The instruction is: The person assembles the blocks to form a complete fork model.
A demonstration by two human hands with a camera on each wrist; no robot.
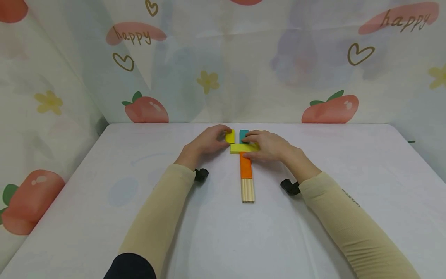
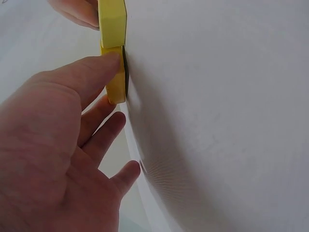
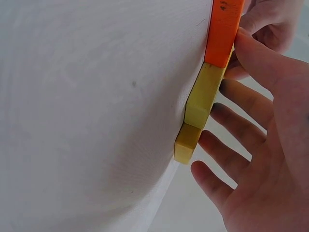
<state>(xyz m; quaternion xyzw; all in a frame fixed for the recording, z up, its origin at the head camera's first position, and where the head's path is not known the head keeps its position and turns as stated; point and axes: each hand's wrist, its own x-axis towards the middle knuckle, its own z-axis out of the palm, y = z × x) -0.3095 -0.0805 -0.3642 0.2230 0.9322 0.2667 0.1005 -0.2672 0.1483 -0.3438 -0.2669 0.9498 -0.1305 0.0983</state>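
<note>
Flat toy blocks lie on the table in a cross-like layout. My left hand [image 1: 210, 138] pinches a yellow block [image 1: 229, 136] between thumb and fingers, at the left end of a yellow-green block [image 1: 240, 148] lying crosswise. The right hand [image 1: 270, 145] spans that crosswise block, thumb on the near side by an orange block [image 1: 246, 168] and fingers on the far side by a teal block [image 1: 243, 134]. In the right wrist view, another yellow block [image 3: 187, 142] meets the crosswise block's right end; the right hand covers most of it in the head view.
A ridged natural-wood piece [image 1: 247, 190] continues the line below the orange block. The white-covered table [image 1: 139, 224] ends at a patterned cloth backdrop [image 1: 244, 77] just behind the blocks. Black wrist cameras [image 1: 201, 175] hang beneath both forearms.
</note>
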